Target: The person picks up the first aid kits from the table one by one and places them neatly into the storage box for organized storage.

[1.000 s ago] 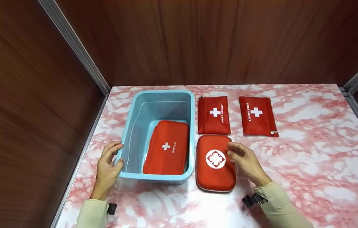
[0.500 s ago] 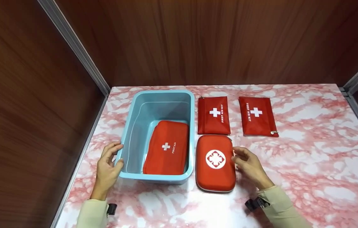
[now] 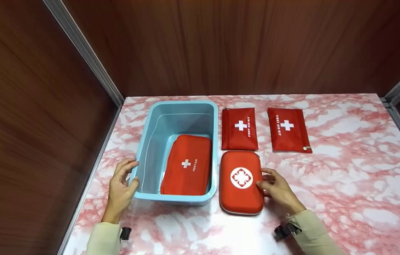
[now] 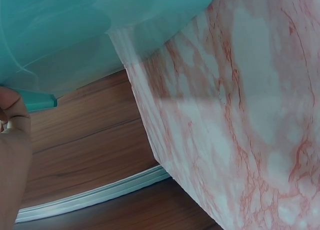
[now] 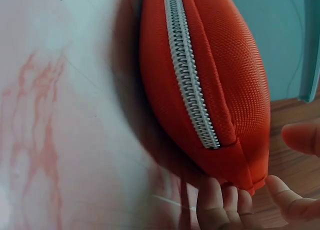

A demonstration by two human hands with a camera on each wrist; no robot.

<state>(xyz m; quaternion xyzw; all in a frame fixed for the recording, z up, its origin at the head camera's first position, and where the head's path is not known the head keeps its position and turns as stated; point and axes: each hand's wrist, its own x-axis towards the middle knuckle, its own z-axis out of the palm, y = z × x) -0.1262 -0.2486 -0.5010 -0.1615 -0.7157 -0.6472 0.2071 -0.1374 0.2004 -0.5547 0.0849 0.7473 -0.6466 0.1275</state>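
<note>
My left hand (image 3: 120, 187) grips the left rim of a light blue plastic bin (image 3: 174, 197); in the left wrist view a finger (image 4: 14, 107) bends at the bin's edge. Inside the bin a red first aid pouch (image 3: 182, 177) with a white cross leans against the right wall. Just right of the bin lies a red zippered hard first aid case (image 3: 239, 198) with a round white emblem. My right hand (image 3: 279, 189) is at the case's right edge, fingertips against its side. In the right wrist view the thumb (image 5: 302, 137) stands slightly off the case's top face.
Two flat red first aid kit pouches (image 3: 233, 138) lie behind the hard case, the farther one to the right. Dark wood-grain panels (image 3: 221, 46) close off the back and sides of the pink marbled table (image 3: 355, 170).
My right hand has drawn back from over the hard case to its right edge, and the thumb now reaches over the top. My left hand, the bin and the pouches have stayed in place.
</note>
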